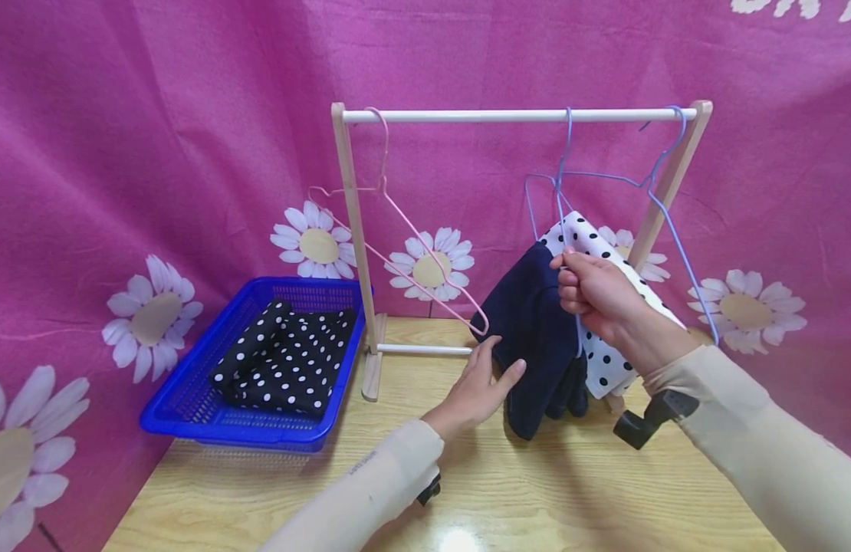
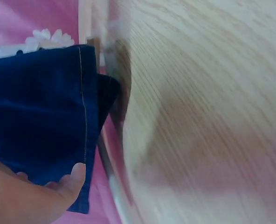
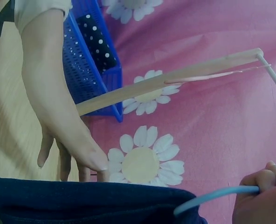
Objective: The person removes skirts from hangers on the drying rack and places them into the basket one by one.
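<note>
A dark navy garment [image 1: 525, 326] with a stitched hem hangs folded over a blue hanger [image 1: 562, 211] on the rack's bar. My right hand [image 1: 601, 295] pinches the side wire of that hanger, just above the cloth; the right wrist view shows the wire [image 3: 217, 193] running from the fingers into the fabric. At the garment's left edge is my left hand [image 1: 475, 392], its fingers extended and thumb spread. In the left wrist view the thumb [image 2: 77, 175] overlaps the navy cloth near its hem. Behind the garment hangs a white cloth with black dots [image 1: 608, 356], partly covered.
On the rack's white bar [image 1: 460, 116] also hang a bare pink hanger [image 1: 412, 230] at left and another blue hanger [image 1: 674, 222] at right. A blue basket [image 1: 156, 410] stands left of the rack, holding a black polka-dot cloth [image 1: 287, 360]. A pink flowered curtain [image 1: 191, 153] closes the back.
</note>
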A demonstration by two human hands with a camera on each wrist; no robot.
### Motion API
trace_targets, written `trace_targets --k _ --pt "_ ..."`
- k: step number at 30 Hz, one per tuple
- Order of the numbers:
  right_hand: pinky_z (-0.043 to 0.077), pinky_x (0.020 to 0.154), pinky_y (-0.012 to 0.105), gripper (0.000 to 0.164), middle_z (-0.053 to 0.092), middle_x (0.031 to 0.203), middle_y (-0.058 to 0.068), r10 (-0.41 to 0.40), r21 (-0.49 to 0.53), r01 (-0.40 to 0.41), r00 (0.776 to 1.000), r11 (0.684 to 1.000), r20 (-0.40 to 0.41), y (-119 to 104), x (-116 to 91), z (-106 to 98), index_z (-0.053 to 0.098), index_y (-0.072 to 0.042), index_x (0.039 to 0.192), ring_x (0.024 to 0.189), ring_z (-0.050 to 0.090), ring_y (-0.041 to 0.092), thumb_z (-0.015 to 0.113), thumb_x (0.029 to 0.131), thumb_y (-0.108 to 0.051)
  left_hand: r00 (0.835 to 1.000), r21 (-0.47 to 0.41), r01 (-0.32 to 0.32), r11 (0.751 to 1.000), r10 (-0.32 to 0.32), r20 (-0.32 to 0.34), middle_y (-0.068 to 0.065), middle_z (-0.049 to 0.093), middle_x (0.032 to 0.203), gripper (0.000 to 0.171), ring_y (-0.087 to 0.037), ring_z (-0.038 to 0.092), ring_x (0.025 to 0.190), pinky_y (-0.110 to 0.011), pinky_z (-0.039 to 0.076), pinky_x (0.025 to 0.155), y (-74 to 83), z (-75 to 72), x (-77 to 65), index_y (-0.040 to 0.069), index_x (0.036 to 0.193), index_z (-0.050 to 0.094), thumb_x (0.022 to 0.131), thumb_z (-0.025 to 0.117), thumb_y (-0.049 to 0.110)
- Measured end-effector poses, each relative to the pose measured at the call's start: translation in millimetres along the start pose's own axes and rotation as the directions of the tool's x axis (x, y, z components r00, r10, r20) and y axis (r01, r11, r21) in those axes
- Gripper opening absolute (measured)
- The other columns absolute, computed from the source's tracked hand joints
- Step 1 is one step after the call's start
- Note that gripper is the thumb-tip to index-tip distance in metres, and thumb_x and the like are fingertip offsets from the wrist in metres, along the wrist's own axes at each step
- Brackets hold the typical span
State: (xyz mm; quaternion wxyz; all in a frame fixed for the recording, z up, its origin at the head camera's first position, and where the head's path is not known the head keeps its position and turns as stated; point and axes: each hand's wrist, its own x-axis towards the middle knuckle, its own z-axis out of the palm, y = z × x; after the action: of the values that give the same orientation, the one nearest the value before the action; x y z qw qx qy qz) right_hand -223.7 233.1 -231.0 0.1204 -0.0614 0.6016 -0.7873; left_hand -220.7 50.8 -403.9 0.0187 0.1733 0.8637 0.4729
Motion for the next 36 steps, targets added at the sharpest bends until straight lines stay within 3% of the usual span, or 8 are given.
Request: trace_targets --k 5,9,14,16,21,27,31,36 --pt "0.011 0.050 0.021 0.037 0.034 0.060 -0.008 -0.002 -0.014 0.002 1.000 1.000 0.015 0 0 3 0.058 -0.013 0.089 0.054 0.015 0.008 0.033 0.111 -0.028 0.993 -0.182 0.068 0.981 -0.083 -0.080 -0.026 0.039 0.155 0.068 -0.038 0.043 0.144 -0.052 0.034 0.121 -8.7 1.0 8.7 0.010 0.155 0.030 0.105 0.039 0.054" --pt "0.010 0.050 0.020 0.036 0.034 0.060 -0.008 -0.002 -0.008 0.002 1.000 1.000 0.019 -1 0 6 0.057 -0.012 0.089 0.054 0.014 0.008 0.033 0.111 -0.027 0.977 -0.327 0.146 0.934 -0.188 -0.100 -0.028 0.041 0.155 0.063 -0.041 0.046 0.141 -0.054 0.041 0.115 -12.4 3.5 15.2 0.005 0.151 0.033 0.106 0.037 0.050" --pt "0.008 0.050 0.021 0.034 0.030 0.061 -0.008 0.002 -0.006 -0.002 0.999 1.000 0.034 0 1 10 0.055 -0.012 0.090 0.054 0.013 0.008 0.032 0.111 -0.026 0.940 -0.510 0.283 0.813 -0.340 -0.021 -0.028 0.039 0.154 0.066 -0.046 0.049 0.134 -0.058 0.054 0.097 -12.8 3.2 18.4 0.005 0.150 0.031 0.105 0.034 0.053" --pt "0.008 0.051 0.021 0.034 0.029 0.061 -0.008 0.006 -0.011 -0.005 0.999 1.000 0.039 0 1 11 0.053 -0.012 0.090 0.053 0.014 0.008 0.031 0.111 -0.026 0.925 -0.564 0.322 0.760 -0.379 0.018 -0.031 0.038 0.153 0.069 -0.049 0.047 0.135 -0.060 0.053 0.099 -13.3 2.1 18.6 0.004 0.153 0.029 0.105 0.034 0.054" --pt "0.009 0.050 0.022 0.035 0.032 0.060 -0.010 0.018 -0.051 -0.015 0.999 0.999 0.046 -1 1 14 0.052 -0.013 0.090 0.053 0.014 0.007 0.030 0.112 -0.027 0.896 -0.666 0.400 0.630 -0.422 0.139 -0.040 0.028 0.156 0.082 -0.055 0.039 0.141 -0.061 0.046 0.108 -18.0 -0.1 19.0 0.004 0.160 0.012 0.103 0.031 0.060" --pt "0.010 0.050 0.020 0.034 0.035 0.060 -0.011 0.030 -0.084 -0.026 0.998 0.996 0.047 -1 1 17 0.053 -0.013 0.090 0.053 0.016 0.007 0.031 0.111 -0.029 0.867 -0.708 0.468 0.528 -0.432 0.251 -0.042 0.020 0.158 0.092 -0.055 0.029 0.147 -0.061 0.036 0.117 -22.6 1.7 16.9 0.000 0.160 0.010 0.101 0.030 0.067" --pt "0.009 0.050 0.020 0.037 0.034 0.060 -0.011 0.031 -0.071 -0.026 0.997 0.997 0.064 -1 2 20 0.053 -0.012 0.089 0.051 0.018 0.005 0.029 0.112 -0.028 0.858 -0.712 0.488 0.505 -0.425 0.287 -0.044 0.015 0.158 0.092 -0.056 0.022 0.149 -0.062 0.028 0.121 -23.0 3.7 15.7 0.001 0.161 0.007 0.101 0.028 0.068" --pt "0.008 0.050 0.020 0.038 0.035 0.060 -0.011 0.031 -0.057 -0.027 0.997 0.998 0.065 -1 2 22 0.054 -0.012 0.087 0.050 0.021 0.003 0.029 0.112 -0.027 0.848 -0.699 0.514 0.498 -0.421 0.323 -0.043 0.015 0.159 0.089 -0.056 0.020 0.150 -0.061 0.022 0.124 -24.3 7.1 15.0 -0.002 0.160 0.004 0.103 0.024 0.064"
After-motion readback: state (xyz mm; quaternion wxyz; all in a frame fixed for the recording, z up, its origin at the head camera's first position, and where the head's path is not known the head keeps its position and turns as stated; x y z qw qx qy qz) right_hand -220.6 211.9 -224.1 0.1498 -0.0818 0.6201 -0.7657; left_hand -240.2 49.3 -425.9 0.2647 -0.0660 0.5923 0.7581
